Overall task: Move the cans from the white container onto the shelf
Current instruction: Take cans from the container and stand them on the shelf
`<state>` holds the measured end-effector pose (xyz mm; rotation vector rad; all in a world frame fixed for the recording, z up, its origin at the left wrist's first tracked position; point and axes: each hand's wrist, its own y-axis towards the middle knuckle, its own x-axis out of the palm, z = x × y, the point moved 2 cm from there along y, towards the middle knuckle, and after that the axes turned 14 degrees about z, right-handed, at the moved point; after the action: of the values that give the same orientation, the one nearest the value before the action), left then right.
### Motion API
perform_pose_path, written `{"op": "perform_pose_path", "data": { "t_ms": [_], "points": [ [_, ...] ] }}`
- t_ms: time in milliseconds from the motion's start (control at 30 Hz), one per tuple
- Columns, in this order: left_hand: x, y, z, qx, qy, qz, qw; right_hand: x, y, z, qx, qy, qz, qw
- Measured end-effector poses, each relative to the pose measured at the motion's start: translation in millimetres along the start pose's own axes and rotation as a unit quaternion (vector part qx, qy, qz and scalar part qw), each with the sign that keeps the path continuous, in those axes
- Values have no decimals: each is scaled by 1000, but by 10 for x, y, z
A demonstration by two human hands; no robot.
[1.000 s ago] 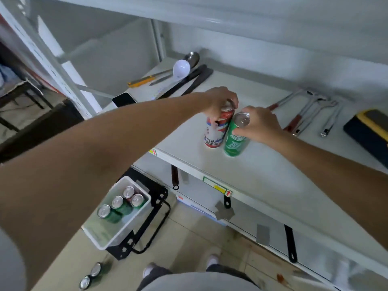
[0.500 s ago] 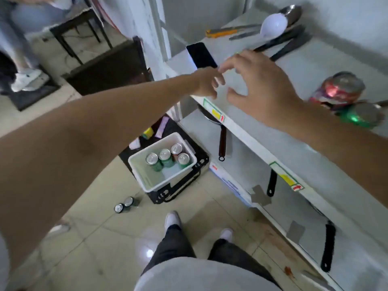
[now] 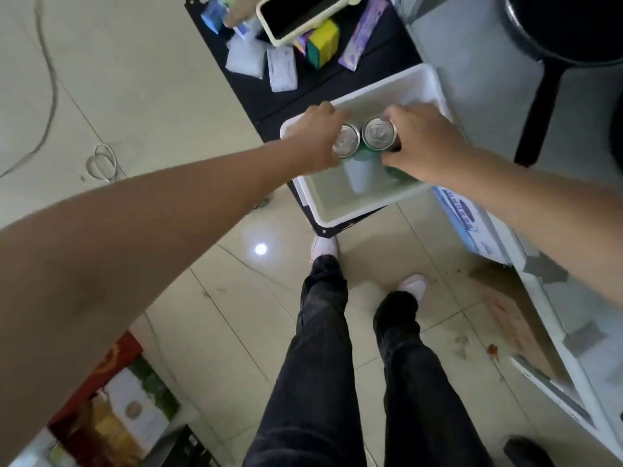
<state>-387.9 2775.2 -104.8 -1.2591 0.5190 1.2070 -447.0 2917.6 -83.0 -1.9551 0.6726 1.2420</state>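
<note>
While you bend over the floor, here's the call:
Change: half a second ago both hands were up at the shelf edge, empty; now they're down in the white container [image 3: 418, 85], so another pair is starting.
Left hand [image 3: 317, 139]: fingers curled around the left can [image 3: 345, 144], gripping its side.
Right hand [image 3: 428, 143]: wrapped on the green can [image 3: 377, 134].
Axis: both cans stand upright, long axis vertical, silver tops facing you.
Location: cans touching, inside the container, not visibly lifted clear.
Shelf [image 3: 556, 298]: off to your right.
</note>
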Motion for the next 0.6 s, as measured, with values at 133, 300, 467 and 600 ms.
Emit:
{"op": "perform_pose_path", "data": {
  "t_ms": [133,300,467,600],
  "points": [
    [414,183,-11,37,10,1,999,350,292,11,-64,-148,2,987],
    [503,330,-17,-4,-27,20,999,542,427,66,-69,-225,2,972],
    [43,181,92,19,1,54,998,146,267,7,-111,-186,37,976],
    [-819,-270,607,123,56,51,989,-786,-214,-45,-111,-122,46,985]
  ]
}}
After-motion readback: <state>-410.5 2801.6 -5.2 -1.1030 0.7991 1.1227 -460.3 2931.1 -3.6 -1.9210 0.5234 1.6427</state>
